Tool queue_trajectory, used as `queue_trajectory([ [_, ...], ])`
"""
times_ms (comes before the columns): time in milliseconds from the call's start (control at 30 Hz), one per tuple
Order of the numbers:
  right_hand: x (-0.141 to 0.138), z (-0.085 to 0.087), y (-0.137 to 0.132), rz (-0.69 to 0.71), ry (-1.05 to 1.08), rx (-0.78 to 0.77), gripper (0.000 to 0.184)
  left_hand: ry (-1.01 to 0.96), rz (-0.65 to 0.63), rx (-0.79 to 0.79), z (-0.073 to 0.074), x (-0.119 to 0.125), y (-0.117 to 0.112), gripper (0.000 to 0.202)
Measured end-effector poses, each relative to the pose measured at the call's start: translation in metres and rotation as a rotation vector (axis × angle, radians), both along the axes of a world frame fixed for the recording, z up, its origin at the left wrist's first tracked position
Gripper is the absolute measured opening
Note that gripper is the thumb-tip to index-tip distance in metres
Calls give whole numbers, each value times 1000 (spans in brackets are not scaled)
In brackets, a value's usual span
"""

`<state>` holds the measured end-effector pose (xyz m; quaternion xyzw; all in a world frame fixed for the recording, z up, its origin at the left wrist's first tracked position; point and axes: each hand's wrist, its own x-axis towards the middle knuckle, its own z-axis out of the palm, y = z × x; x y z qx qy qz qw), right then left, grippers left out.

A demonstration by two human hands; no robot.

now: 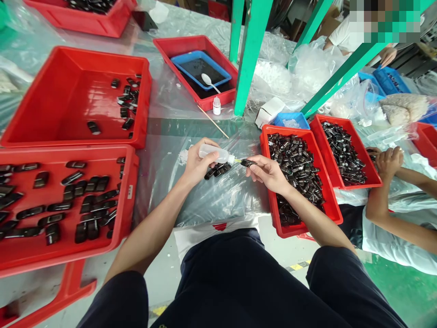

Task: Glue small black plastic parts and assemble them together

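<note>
Left hand (197,163) wraps a clear squeeze bottle (215,154), fingers curled tight round its body, nozzle aimed right. Right hand (268,172) pinches a small black part (247,162) between thumb and fingertips, held level right at the nozzle tip; touching or just short, cannot tell. Both hover over plastic sheeting (205,200) covering the table, above the person's dark-trousered knees. Small pile of black parts (218,170) lies on the sheeting just under the bottle. Near left, red tray (131,191) holds black parts spread out flat. Near right, red bin (269,191) heaped with the same parts, touching the right wrist side. Second full red bin (372,175) just beyond it, where a co-worker's hand (389,161) rests at its corner. Further back left, big red tray (71,95) with a few parts in its right corner. Wooden stick (213,122) and little white bottle (216,105) lie mid-table. Behind them, red tray (177,45) holding a blue tray (180,59) with a white spoon (209,81). Green frame legs (251,54) stand at the far side.
</note>
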<state>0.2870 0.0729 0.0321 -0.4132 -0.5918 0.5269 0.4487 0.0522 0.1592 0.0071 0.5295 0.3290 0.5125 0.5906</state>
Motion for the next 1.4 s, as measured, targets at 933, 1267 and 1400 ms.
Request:
queue_trajectory([
  [933, -1, 4, 0, -66, -57, -84, 61, 70, 81, 109, 0, 3, -7, 54],
  [1267, -1, 3, -4, -163, -52, 18, 47, -30, 52, -2, -2, 7, -6, 46],
  [1400, -2, 5, -5, -184, -75, 33, 46, -53, 55, -49, -2, 9, -7, 40],
])
